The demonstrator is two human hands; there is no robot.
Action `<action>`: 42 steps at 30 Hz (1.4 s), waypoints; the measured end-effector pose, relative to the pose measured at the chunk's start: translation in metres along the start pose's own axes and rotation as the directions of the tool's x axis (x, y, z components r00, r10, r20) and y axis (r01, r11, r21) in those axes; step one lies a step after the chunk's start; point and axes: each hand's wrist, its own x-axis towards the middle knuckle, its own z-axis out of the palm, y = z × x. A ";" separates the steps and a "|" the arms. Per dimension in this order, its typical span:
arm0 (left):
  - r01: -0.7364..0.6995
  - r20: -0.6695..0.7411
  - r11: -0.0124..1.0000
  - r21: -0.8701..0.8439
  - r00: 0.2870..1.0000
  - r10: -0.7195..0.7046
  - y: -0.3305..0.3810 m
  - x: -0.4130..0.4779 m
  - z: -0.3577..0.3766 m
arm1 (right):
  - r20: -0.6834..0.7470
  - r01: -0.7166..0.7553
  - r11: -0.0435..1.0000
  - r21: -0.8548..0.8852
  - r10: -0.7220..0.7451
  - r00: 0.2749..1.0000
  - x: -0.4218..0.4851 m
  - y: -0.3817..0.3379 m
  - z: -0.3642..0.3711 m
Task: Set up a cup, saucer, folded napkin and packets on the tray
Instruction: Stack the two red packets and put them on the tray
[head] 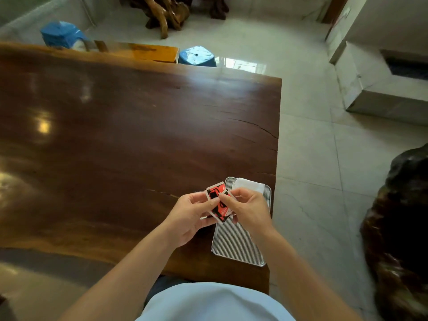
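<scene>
A ribbed silver tray (234, 242) lies at the table's near right corner. A folded white napkin (251, 184) rests on its far end. Red and black packets (216, 195) are held above the tray's left edge, pinched between both hands. My left hand (190, 216) grips them from the left and below. My right hand (247, 207) pinches them from the right, its fingers over the upper packet. No cup or saucer is in view.
The dark glossy wooden table (115, 135) stretches far and left; its right edge (276, 158) runs just beside the tray. Two blue stools (196, 56) stand beyond the far edge. A dark carved wood mass (400, 228) sits on the floor at right.
</scene>
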 end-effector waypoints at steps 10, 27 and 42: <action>-0.086 -0.145 0.967 0.240 0.982 0.123 -0.002 0.010 0.014 | -0.071 0.009 0.997 0.078 -0.004 0.997 -0.002 0.009 0.004; 0.032 0.042 0.739 0.673 0.996 -0.081 -0.038 0.029 0.005 | 0.139 -0.152 0.983 -0.106 0.166 0.976 -0.013 0.055 -0.016; 0.098 -0.152 0.733 0.673 0.988 0.008 -0.117 0.114 0.011 | -0.308 -0.393 0.918 -0.058 0.358 0.882 0.021 0.155 -0.051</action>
